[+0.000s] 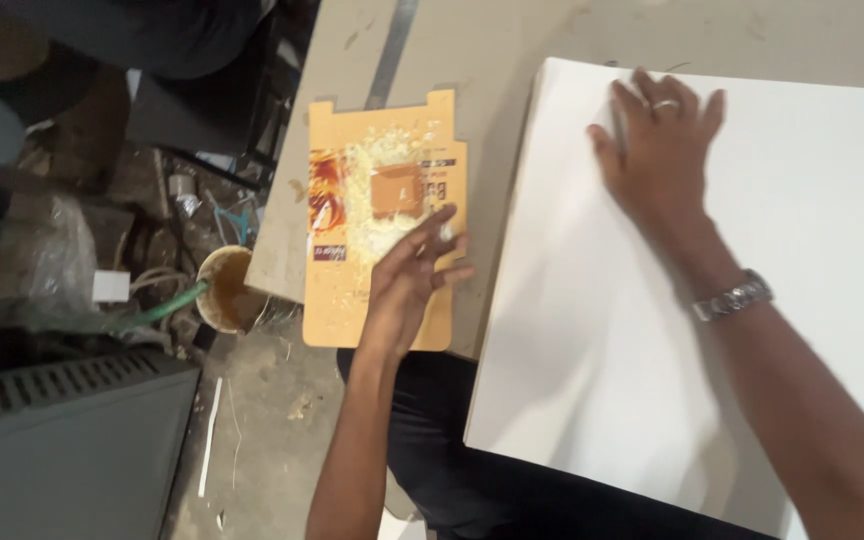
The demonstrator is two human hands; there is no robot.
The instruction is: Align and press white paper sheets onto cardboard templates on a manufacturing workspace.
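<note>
My right hand [657, 150] lies flat, fingers spread, on the far left part of a large white sheet [752, 300] that covers the right of the table; a ring is on one finger and a metal watch on the wrist. My left hand [407, 275] hovers over a flattened orange cardboard piece [352, 290], fingers loosely apart, the tips smeared with pale paste. A heap of pale yellowish paste [377, 175] and a small brown square sit on the cardboard just beyond those fingertips. The hand holds nothing that I can see.
The grey table [472, 60] ends just left of the orange cardboard. On the floor below are a round tub of brownish liquid [227, 290] with a green hose, a grey slatted box [62, 450], plastic sheeting and clutter. Another person's dark clothing shows at the top left.
</note>
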